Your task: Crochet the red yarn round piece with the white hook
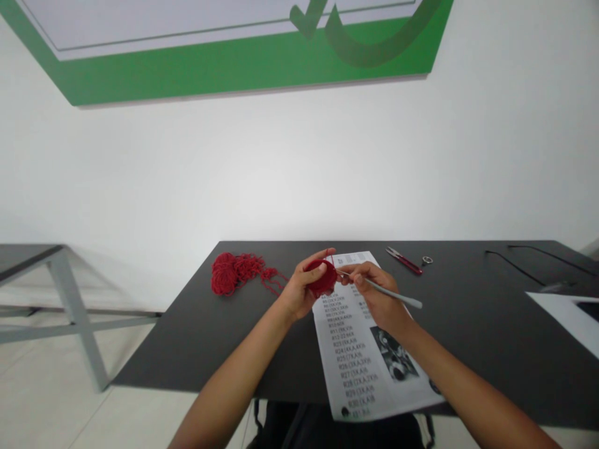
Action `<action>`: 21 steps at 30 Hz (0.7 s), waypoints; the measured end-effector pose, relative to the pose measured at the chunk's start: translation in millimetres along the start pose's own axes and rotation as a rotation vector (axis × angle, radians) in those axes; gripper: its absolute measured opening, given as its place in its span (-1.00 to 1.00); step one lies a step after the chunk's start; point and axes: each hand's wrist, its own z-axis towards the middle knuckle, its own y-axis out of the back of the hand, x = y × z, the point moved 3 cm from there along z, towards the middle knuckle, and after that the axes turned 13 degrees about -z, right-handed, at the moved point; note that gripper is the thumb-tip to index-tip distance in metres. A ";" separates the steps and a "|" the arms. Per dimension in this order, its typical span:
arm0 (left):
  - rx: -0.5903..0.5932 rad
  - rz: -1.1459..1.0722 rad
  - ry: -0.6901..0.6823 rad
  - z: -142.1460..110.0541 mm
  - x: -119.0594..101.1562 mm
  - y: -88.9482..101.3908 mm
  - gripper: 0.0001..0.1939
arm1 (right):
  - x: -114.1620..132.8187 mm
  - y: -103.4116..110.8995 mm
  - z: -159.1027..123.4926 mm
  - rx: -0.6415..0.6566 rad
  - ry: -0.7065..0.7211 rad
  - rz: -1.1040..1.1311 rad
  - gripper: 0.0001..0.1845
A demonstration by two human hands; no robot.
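Pinched between the thumb and fingers of my left hand (299, 290) is a small round red crochet piece (322, 279). A strand of red yarn passes over the raised index finger. My right hand (378, 293) closes around a crochet hook (392, 292) with a grey handle, its thin metal tip pointing left at the edge of the piece. Whether the tip is inside a stitch is too small to tell. Loose red yarn (228, 273) lies left of my hands, with tangled strands trailing toward them. Beneath both hands rests a printed pattern sheet (349, 349).
Red-handled thread snips (405, 260) and a small metal ring (427, 260) lie behind my right hand on the dark table (196, 349). Glasses (538, 268) and a white sheet (561, 315) are at the right. The sheet overhangs the front edge; a wall stands behind.
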 end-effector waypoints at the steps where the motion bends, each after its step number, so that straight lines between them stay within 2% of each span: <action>1: 0.008 -0.017 0.012 0.5 0.4 0.2 -0.30 | 2.6 -0.7 -1.7 0.007 0.022 -0.025 -0.78; 4: 0.005 -0.012 0.008 1.2 1.0 1.0 -0.34 | 8.8 -2.9 -6.5 -0.007 0.093 -0.122 -0.79; 10: -0.014 0.067 -0.082 -0.6 -3.5 0.6 -0.27 | 9.2 -2.1 -9.6 -0.013 0.184 -0.307 -0.87; 13: -0.014 0.061 -0.105 -1.2 -5.2 1.0 -0.26 | 12.9 -0.4 -7.8 -0.004 0.325 -0.458 -0.96; 15: -0.010 0.034 -0.115 -1.4 -5.4 1.3 -0.30 | 16.9 -0.8 -7.5 0.004 0.452 -0.551 -0.93; 17: 0.001 0.000 -0.108 -1.7 -4.6 1.0 -0.33 | 19.5 -1.6 -8.4 0.013 0.519 -0.579 -0.90; 19: 0.016 -0.040 -0.092 -2.4 -3.2 0.0 -0.34 | 19.5 -2.0 -10.1 0.029 0.477 -0.512 -0.93; 21: 0.032 -0.082 -0.074 -3.1 -1.2 -1.0 -0.34 | 16.7 -1.6 -12.4 0.037 0.353 -0.367 -0.94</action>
